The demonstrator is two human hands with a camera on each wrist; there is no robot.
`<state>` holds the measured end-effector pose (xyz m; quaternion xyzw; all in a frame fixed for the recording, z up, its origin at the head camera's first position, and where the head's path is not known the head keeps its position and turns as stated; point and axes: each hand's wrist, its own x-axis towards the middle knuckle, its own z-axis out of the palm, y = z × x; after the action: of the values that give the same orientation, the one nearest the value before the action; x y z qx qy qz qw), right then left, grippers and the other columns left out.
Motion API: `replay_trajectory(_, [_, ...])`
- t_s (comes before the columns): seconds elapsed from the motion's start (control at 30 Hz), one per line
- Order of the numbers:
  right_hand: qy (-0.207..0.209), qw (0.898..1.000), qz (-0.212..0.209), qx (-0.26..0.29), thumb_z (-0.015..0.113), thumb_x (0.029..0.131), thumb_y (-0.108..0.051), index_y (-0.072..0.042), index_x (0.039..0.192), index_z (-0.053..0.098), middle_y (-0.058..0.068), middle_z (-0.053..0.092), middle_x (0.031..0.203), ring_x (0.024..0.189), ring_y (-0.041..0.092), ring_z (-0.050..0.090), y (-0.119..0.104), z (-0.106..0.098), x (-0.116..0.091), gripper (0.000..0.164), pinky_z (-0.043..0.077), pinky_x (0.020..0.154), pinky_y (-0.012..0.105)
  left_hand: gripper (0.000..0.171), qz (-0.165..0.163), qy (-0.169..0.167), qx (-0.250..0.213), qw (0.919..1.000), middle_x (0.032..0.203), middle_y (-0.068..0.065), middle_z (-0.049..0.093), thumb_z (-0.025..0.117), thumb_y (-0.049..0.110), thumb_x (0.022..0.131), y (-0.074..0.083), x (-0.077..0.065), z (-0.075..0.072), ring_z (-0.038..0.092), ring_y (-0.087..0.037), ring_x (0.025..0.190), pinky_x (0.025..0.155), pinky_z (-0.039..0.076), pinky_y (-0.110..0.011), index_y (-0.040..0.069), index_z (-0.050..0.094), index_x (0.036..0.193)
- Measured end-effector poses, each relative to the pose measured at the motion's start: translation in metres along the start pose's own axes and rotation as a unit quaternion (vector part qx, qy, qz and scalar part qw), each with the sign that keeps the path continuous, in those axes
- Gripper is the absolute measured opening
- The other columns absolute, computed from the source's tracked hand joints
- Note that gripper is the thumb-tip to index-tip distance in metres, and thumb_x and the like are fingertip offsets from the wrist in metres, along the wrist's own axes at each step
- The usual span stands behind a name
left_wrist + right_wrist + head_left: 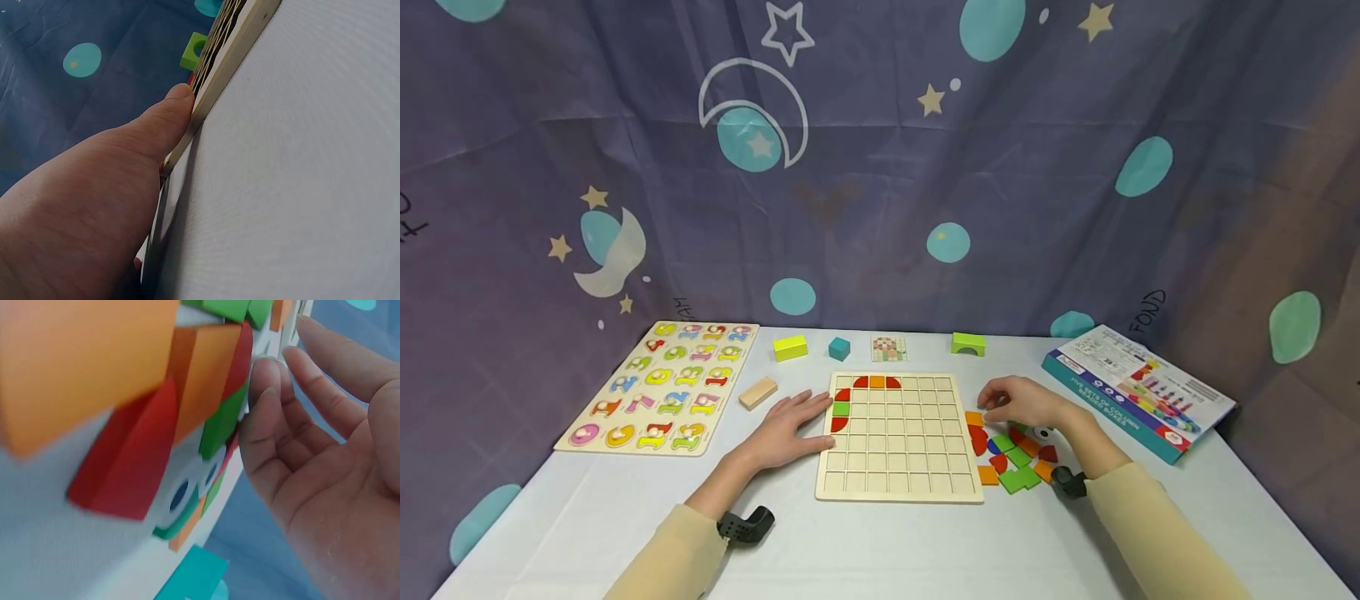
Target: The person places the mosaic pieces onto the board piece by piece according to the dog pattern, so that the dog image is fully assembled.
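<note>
A wooden grid board (898, 443) lies on the white table. Along its top row sit an orange square (877, 382) and two red curved pieces; down its left column, a green square (841, 409) lies between two more red ones. My left hand (784, 432) rests at the board's left edge, fingers spread, its thumb (178, 100) touching the rim. Just right of the board, my right hand (1024, 402) hovers over a loose pile of coloured pieces, fingers bent, with nothing showing between them. In the right wrist view, red (134, 459) and orange pieces (206, 378) stand near those fingertips.
On the left lies a number puzzle board (658, 392), with a plain wooden block (758, 393) beside it. Behind the grid are a yellow-green block (790, 347), a teal cube (839, 348), a small pattern card (889, 348) and a green arch (967, 344). A box (1138, 392) stands at right.
</note>
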<state>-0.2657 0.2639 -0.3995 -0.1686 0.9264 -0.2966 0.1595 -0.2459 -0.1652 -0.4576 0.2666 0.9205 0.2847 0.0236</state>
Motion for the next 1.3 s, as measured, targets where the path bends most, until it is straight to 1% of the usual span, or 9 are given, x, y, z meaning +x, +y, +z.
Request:
replay_trajectory(0.13, [0.008,1.0,-0.006,0.007,0.074,0.092,-0.012,-0.003,0.11,0.069,0.003,0.062,0.093,0.088,0.022,0.054,0.006,-0.007,-0.007,0.02,0.051,0.082,0.036,0.076,0.0,-0.001,0.0,1.0,0.158,-0.002,0.04,0.07,0.05,0.092,0.0,0.0,-0.001,0.022,-0.031,0.15,0.122,0.01,-0.051,0.01,0.047,0.152])
replay_trajectory(0.3, [0.005,1.0,-0.017,0.025,0.073,0.093,-0.01,0.001,0.109,0.067,0.003,0.06,0.09,0.085,0.022,0.054,0.014,-0.017,-0.023,0.02,0.051,0.077,0.032,0.075,0.002,0.0,0.001,1.0,0.158,-0.001,0.04,0.07,0.05,0.092,0.0,0.0,0.0,0.022,-0.031,0.15,0.121,0.011,-0.052,0.011,0.047,0.153])
replay_trajectory(0.43, [0.002,0.999,-0.019,0.031,0.072,0.093,-0.01,0.001,0.109,0.066,0.004,0.059,0.09,0.085,0.023,0.053,0.026,-0.021,-0.038,0.021,0.051,0.073,0.028,0.076,0.002,0.0,-0.005,1.0,0.159,-0.001,0.04,0.07,0.051,0.092,0.0,0.001,0.0,0.022,-0.031,0.15,0.121,0.011,-0.052,0.011,0.047,0.153])
replay_trajectory(0.5, [0.004,0.999,-0.026,0.028,0.072,0.094,-0.009,0.003,0.11,0.066,0.004,0.059,0.09,0.085,0.023,0.053,0.032,-0.023,-0.044,0.021,0.051,0.072,0.028,0.076,0.001,0.0,-0.007,1.0,0.158,-0.001,0.04,0.07,0.051,0.092,0.0,0.0,0.0,0.022,-0.031,0.15,0.122,0.01,-0.052,0.011,0.047,0.152])
replay_trajectory(0.67, [0.018,0.999,-0.042,0.028,0.07,0.094,-0.007,0.005,0.109,0.065,0.004,0.059,0.091,0.083,0.023,0.053,0.045,-0.028,-0.054,0.019,0.05,0.07,0.025,0.076,-0.003,0.001,-0.002,1.0,0.159,0.0,0.04,0.069,0.053,0.092,-0.001,0.001,0.0,0.022,-0.03,0.15,0.122,0.01,-0.051,0.011,0.047,0.152])
replay_trajectory(0.8, [0.024,0.998,-0.043,0.024,0.071,0.094,-0.009,0.004,0.109,0.066,0.004,0.059,0.091,0.083,0.023,0.053,0.05,-0.029,-0.054,0.021,0.05,0.069,0.026,0.076,-0.002,0.002,-0.001,1.0,0.158,0.0,0.04,0.069,0.052,0.092,-0.001,0.001,0.0,0.023,-0.03,0.15,0.122,0.01,-0.051,0.011,0.048,0.152])
replay_trajectory(0.9, [0.029,0.999,-0.034,0.016,0.073,0.093,-0.011,0.002,0.108,0.066,0.003,0.06,0.091,0.082,0.022,0.053,0.051,-0.028,-0.051,0.021,0.05,0.068,0.027,0.076,0.0,0.004,-0.003,1.0,0.158,-0.001,0.04,0.07,0.052,0.092,-0.002,0.001,0.001,0.023,-0.03,0.15,0.121,0.011,-0.051,0.011,0.048,0.152])
replay_trajectory(1.13, [0.053,0.998,-0.015,-0.031,0.072,0.093,-0.01,-0.001,0.103,0.068,0.001,0.061,0.088,0.08,0.02,0.053,0.048,-0.026,-0.041,0.014,0.05,0.069,0.029,0.076,-0.004,0.001,-0.005,1.0,0.158,0.0,0.04,0.07,0.052,0.092,-0.001,0.0,0.001,0.022,-0.03,0.151,0.121,0.011,-0.052,0.012,0.047,0.153])
replay_trajectory(1.3, [0.047,0.998,-0.006,-0.05,0.073,0.093,-0.012,0.0,0.102,0.067,0.001,0.06,0.086,0.078,0.02,0.052,0.044,-0.027,-0.037,0.016,0.049,0.069,0.03,0.076,-0.004,0.001,-0.003,1.0,0.158,0.0,0.04,0.07,0.051,0.092,0.0,0.0,0.0,0.022,-0.031,0.15,0.121,0.011,-0.052,0.012,0.047,0.153])
